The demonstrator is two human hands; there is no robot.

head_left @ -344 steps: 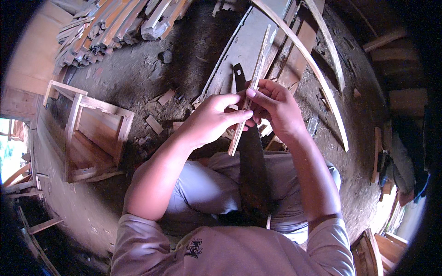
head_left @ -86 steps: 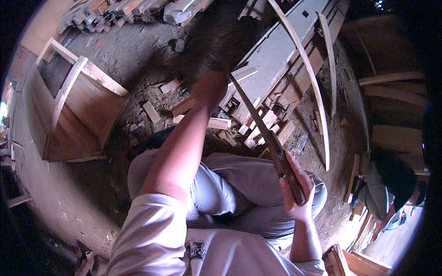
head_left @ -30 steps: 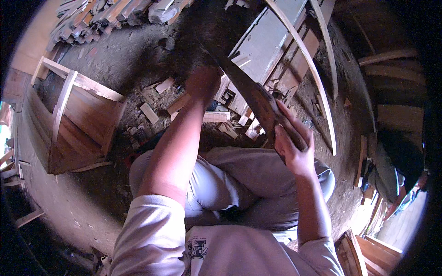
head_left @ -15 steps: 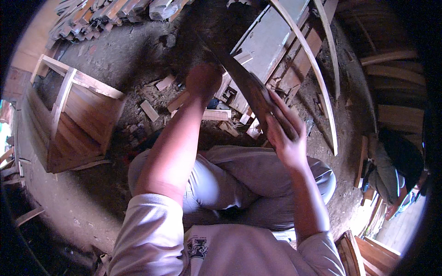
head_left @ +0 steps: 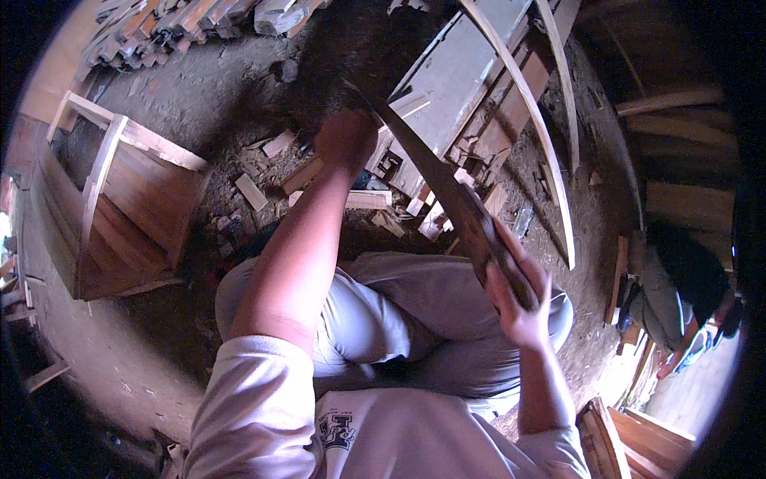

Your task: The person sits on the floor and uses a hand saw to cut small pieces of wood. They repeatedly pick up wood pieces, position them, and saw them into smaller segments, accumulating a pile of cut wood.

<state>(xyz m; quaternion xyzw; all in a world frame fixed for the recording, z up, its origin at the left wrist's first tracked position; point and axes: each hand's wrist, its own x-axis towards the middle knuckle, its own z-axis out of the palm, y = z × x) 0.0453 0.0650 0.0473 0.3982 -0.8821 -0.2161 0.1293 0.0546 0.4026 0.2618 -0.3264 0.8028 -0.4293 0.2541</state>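
My right hand [head_left: 523, 291] grips the wooden handle of a handsaw [head_left: 435, 172]. Its dark blade slants up and to the left, narrowing to a tip just beyond my left hand [head_left: 347, 144]. That left hand is a closed fist in shadow beside the blade; whatever it holds is hidden. Past the blade a pale wood strip [head_left: 411, 105] shows. Below the fist a short light board [head_left: 367, 199] lies across wood scraps, and another small offcut [head_left: 251, 192] rests on the dirt.
A wooden slatted box [head_left: 148, 199] stands at left. Stacked timber [head_left: 179, 32] lies at the far left. A grey panel [head_left: 463, 72] and long curved strips [head_left: 550, 136] stretch across the far right. Dark bundled cloth [head_left: 670, 279] sits at right; my legs are folded beneath my arms.
My right hand has drawn the saw back toward me and to the right. My left fist stays in nearly the same place beside the blade.
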